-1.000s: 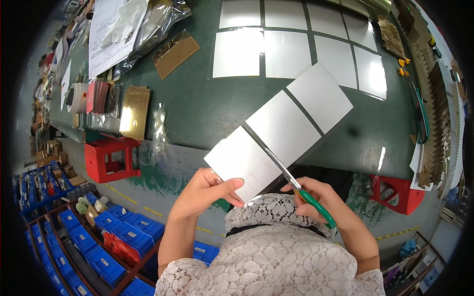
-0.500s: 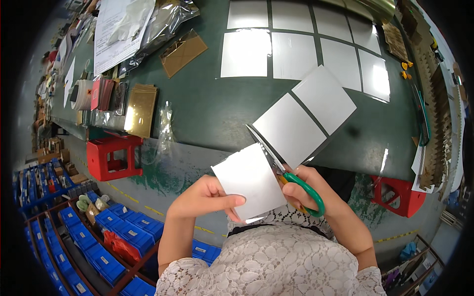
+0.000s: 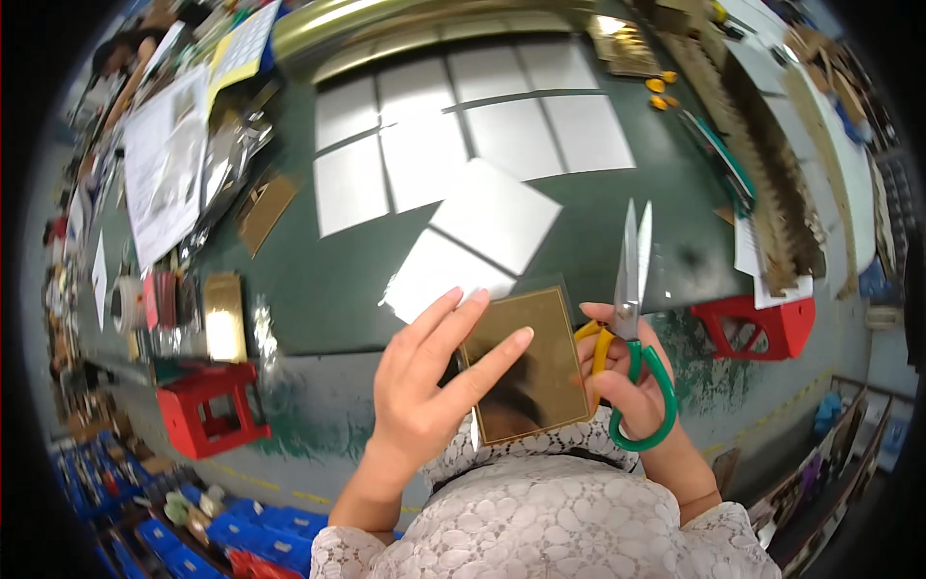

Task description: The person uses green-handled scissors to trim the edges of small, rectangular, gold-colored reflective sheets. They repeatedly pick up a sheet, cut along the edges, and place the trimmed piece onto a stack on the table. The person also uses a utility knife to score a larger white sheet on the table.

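Observation:
A square gold mirror-like panel is in front of me, just off the table's near edge. My left hand is over its left side with its fingers spread; one fingertip lies on the gold face and the others reach past its upper left corner. Close to the panel's right edge, my right hand grips scissors with green and yellow handles. Their blades point up, slightly parted and touching nothing. Whether right-hand fingers also support the panel is hard to see.
Two white squares lie askew on the green table, behind them rows of white squares. A gold roll spans the back. Stacked gold panels sit left, a green cutter right. Red stools stand below.
The piece before me showed a white face pinched in my left hand; now a gold face is up and those fingers are spread. The scissors swung upright, away to the right. My view shifted.

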### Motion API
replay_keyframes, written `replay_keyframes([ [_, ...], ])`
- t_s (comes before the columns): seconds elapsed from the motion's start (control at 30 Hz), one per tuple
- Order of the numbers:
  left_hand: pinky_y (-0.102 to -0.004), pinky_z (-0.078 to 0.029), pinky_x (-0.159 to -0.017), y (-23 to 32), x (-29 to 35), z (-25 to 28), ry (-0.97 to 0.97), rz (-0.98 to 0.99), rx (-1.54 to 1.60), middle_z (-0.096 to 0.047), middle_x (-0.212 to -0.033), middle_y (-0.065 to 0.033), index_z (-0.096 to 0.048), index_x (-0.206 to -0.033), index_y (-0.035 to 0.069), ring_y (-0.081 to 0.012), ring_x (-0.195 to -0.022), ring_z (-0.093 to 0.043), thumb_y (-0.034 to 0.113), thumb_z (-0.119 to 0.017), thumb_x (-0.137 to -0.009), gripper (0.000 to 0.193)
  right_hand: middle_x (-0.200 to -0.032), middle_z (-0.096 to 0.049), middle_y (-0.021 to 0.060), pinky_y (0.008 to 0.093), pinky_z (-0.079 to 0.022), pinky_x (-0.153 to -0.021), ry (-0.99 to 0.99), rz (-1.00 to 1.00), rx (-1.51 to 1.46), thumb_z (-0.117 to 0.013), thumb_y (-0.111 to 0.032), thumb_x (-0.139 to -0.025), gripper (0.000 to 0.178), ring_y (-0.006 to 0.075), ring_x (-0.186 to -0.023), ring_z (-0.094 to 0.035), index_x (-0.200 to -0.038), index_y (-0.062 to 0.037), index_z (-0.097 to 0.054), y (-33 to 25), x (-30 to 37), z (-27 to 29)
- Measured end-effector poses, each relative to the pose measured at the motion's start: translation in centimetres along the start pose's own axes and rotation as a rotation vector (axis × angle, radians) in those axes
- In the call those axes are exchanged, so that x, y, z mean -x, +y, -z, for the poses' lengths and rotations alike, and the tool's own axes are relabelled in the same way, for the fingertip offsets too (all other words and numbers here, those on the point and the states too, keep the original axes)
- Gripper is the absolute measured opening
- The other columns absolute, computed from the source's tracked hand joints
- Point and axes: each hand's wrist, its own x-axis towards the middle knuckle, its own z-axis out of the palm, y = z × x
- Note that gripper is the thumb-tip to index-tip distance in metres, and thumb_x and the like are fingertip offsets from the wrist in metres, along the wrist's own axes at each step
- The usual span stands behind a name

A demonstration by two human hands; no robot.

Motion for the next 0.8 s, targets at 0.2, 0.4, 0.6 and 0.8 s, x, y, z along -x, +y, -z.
replay_keyframes([
  [0.2, -0.0339, -0.054, -0.081, 3.1, -1.8, -3.2, 0.121, 0.695, 0.901, -0.057, -0.117, -0.0177, -0.047, -0.130, -0.003, -0.0242, -0.096, -0.062, 0.003, -0.055, -0.091, 0.040, -0.087, -0.054, 0.0017, 0.0185, -0.041, -0.063, 0.239, 0.073, 0.152, -0.065, 0.001, -0.083, 0.052, 0.0052, -0.072, -0.049, -0.130, -0.0034, -0.044, -1.4, 1.9, 2.0],
  [0.4, -0.0228, -0.048, -0.074, 4.2, -1.9, -5.2, -0.478, 1.026, 1.606, -0.066, -0.102, -0.0040, -0.061, -0.114, -0.001, -0.0074, -0.088, -0.060, 0.012, -0.059, -0.093, 0.025, -0.090, -0.054, 0.0019, 0.0191, -0.043, -0.070, 0.246, 0.066, 0.196, -0.065, 0.000, -0.085, 0.052, 0.0060, -0.077, -0.050, -0.131, -0.0020, -0.043, -1.9, 3.1, 3.9],
  [0.6, -0.0215, -0.047, -0.075, 4.7, -4.9, -6.7, -0.144, 1.066, 1.436, -0.067, -0.094, -0.0040, -0.064, -0.104, -0.001, -0.0063, -0.083, -0.060, 0.010, -0.062, -0.091, 0.017, -0.095, -0.055, 0.0083, 0.0186, -0.041, -0.068, 0.190, 0.001, 0.065, -0.072, -0.039, -0.078, 0.074, 0.0082, -0.075, -0.053, -0.132, 0.0006, -0.040, -1.4, 5.8, 6.9],
  [0.8, -0.0181, -0.043, -0.067, 5.9, -6.6, -7.2, -0.084, 0.956, 1.356, -0.065, -0.088, -0.0015, -0.063, -0.103, -0.001, -0.0022, -0.075, -0.055, 0.010, -0.063, -0.091, 0.016, -0.103, -0.055, 0.0056, 0.0229, -0.037, -0.075, 0.069, -0.127, 0.237, -0.083, -0.051, -0.064, 0.097, 0.0091, -0.085, -0.050, -0.136, -0.0025, -0.039, 0.0, 7.8, 8.9],
])
